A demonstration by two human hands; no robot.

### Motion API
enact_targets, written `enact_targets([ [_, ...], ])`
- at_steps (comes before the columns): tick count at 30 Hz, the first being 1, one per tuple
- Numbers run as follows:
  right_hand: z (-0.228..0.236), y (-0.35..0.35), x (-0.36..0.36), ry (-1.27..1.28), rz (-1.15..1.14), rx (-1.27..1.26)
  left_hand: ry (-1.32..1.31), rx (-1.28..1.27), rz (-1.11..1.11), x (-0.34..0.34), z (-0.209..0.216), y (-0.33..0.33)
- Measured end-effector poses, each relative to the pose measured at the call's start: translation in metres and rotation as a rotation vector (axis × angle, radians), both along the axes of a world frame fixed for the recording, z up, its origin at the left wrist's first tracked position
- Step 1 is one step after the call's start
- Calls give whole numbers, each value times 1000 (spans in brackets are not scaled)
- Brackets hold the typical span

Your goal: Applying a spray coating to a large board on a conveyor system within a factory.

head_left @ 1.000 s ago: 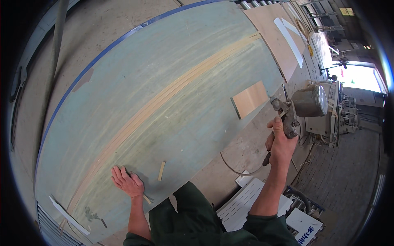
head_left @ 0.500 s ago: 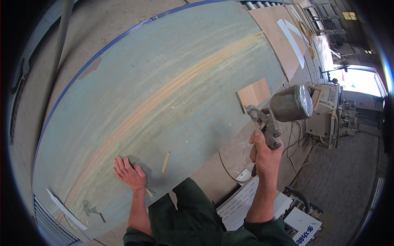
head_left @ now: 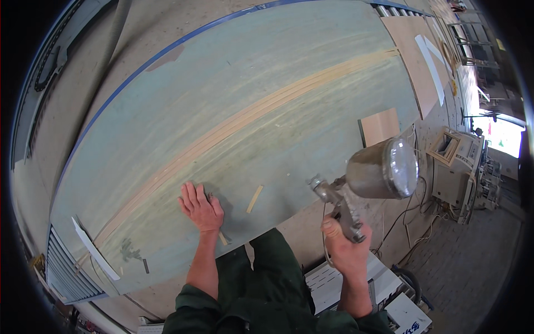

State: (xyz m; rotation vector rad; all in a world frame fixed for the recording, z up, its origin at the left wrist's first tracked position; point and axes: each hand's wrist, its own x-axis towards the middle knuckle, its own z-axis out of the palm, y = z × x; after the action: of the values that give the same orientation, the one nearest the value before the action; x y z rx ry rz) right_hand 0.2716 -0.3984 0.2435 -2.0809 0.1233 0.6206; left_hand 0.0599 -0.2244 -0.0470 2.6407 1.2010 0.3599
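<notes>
Bracing, head view: my left hand [head_left: 202,210] lies palm down on the table [head_left: 311,133] by its near edge, probably for balance; fingers flat, nearly together, thumb apart. My right hand [head_left: 349,250] is clamped round the grip of the spray gun [head_left: 361,181], right of the left hand. Cup seems uppermost, presumably for gravity feed; nozzle faces left. Wood strips [head_left: 247,118] sit side by side, beyond my left fingers.

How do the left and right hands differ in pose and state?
The left hand lies palm-down on the greenish tabletop; the right hand is raised, gripping a metal spray gun. The left hand's fingers extend forward; the right hand's are curled. Both are bare.
</notes>
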Motion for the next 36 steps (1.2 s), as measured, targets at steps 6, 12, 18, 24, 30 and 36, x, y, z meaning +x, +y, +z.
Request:
enact_targets([
  [6,5,17,-23,123,222,75,8,-1,3,1,0,0],
  [12,6,20,-14,199,293,122,11,12,1,1,-2,0],
  [18,1,1,17,101,163,49,20,21,-4,1,-3,0],
  [24,1,-17,51,65,-56,23,24,29,-12,2,-3,0],
  [30,-9,-34,92,-115,-93,16,48,40,-22,3,-4,-1],
  [36,-11,-48,137,-158,-159,-53,65,37,-40,2,-4,-1],
])
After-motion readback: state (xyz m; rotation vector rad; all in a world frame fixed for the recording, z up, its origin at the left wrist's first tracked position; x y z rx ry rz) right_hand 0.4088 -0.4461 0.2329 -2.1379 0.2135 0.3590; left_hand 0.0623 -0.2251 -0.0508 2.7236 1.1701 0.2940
